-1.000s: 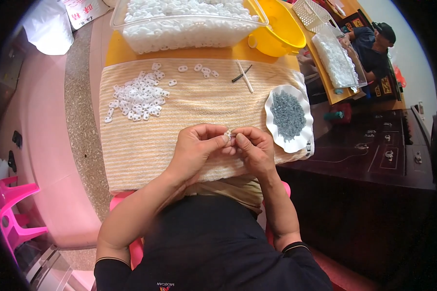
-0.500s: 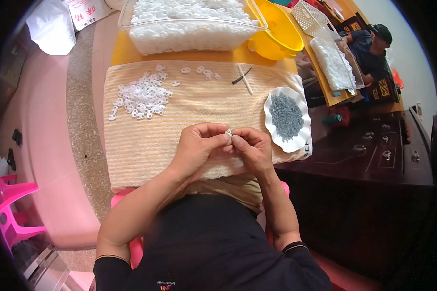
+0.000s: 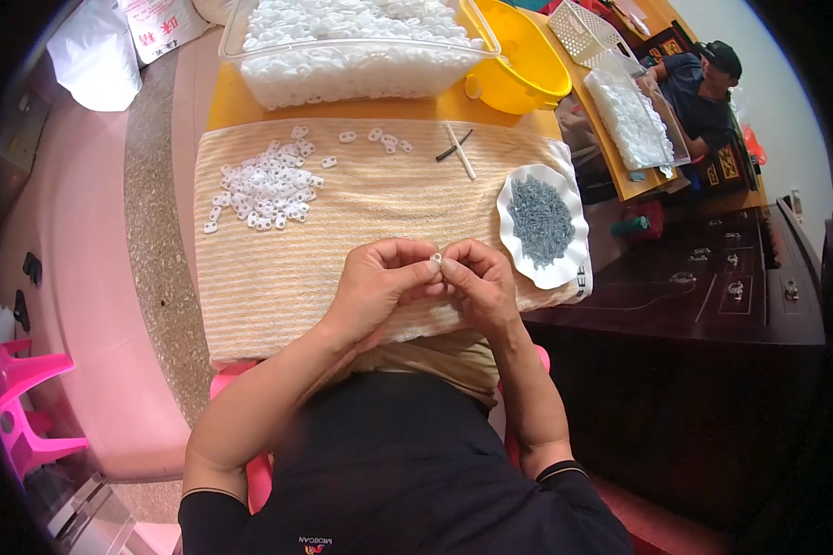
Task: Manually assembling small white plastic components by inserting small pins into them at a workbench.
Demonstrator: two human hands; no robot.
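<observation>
Two hands meet over the near edge of the striped cloth (image 3: 278, 277). Left hand (image 3: 377, 282) and right hand (image 3: 479, 280) pinch one small white plastic piece (image 3: 436, 261) between their fingertips, both curled narrow around it; the piece sits right at the point where the thumbs and forefingers touch.

Counts: one loose heap of white pieces (image 3: 264, 190) toward the cloth's far left corner, too many and too small to count. About five stray white pieces (image 3: 379, 137) lie in a row along the far edge. Two thin sticks (image 3: 457, 148), one white and one dark, lie crossed near the far right. One white scalloped plate (image 3: 565, 268) of grey metal bits at the right edge. One clear tub (image 3: 361, 79) full of white pieces beyond the cloth, one yellow basin (image 3: 528, 65) beside it.

One other person (image 3: 699, 88) sits at a far table, upper right.

Against the earlier frame: hands hold the same pinch in the same spot; heap, plate and sticks unmoved.
</observation>
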